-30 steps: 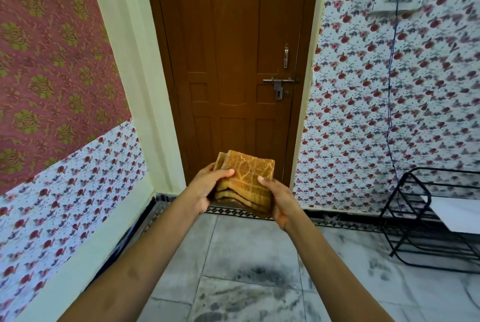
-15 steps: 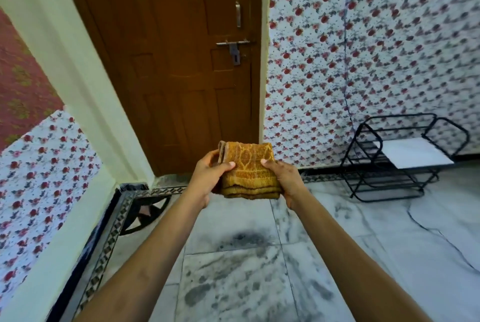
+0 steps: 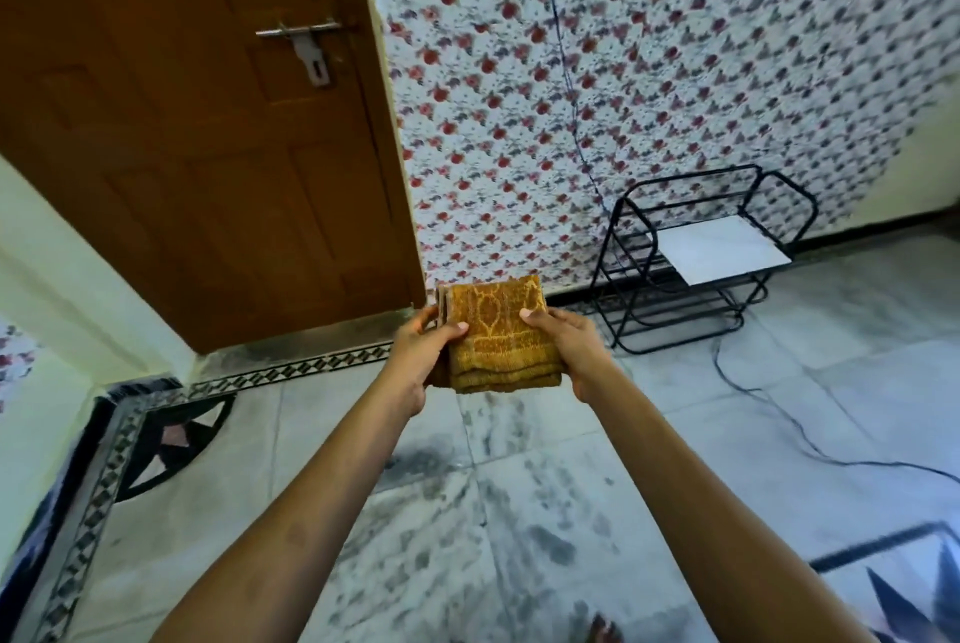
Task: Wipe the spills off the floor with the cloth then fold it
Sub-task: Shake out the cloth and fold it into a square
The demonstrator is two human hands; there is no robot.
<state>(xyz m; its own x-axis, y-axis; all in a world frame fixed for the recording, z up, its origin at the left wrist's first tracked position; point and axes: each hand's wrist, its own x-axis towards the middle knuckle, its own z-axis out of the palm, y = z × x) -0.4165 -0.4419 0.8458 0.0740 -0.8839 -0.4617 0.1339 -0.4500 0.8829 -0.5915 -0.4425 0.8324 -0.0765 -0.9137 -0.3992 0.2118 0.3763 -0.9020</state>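
Cloth: folded mustard towel (image 3: 498,336), held in mid-air above the marble floor (image 3: 519,512).
Grip: left hand (image 3: 421,356) and right hand (image 3: 569,346) clasp its sides.
Surroundings: wooden door (image 3: 208,149) behind; black wire rack (image 3: 685,258) to the right; cable (image 3: 779,414) trailing across the floor.

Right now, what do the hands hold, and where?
Both hold the folded cloth: left hand on its left edge, right hand on its right.
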